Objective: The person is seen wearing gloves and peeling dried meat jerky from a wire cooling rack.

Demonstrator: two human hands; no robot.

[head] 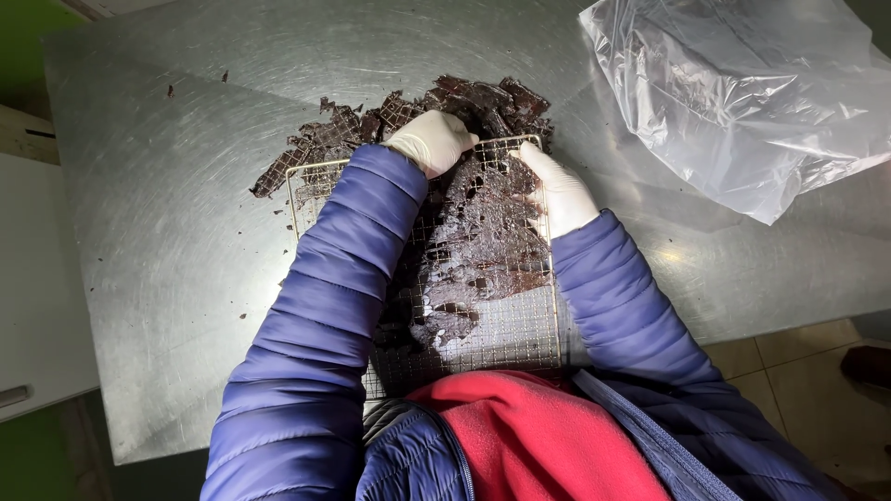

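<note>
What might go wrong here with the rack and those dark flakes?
Loose dark pieces already lie scattered across the steel table; more could slide toward its edges. The wire rack reaches the table's near edge by the person's body, so it may tip or slip. The left hand and right hand press near thin wires that might snag gloves.
</note>
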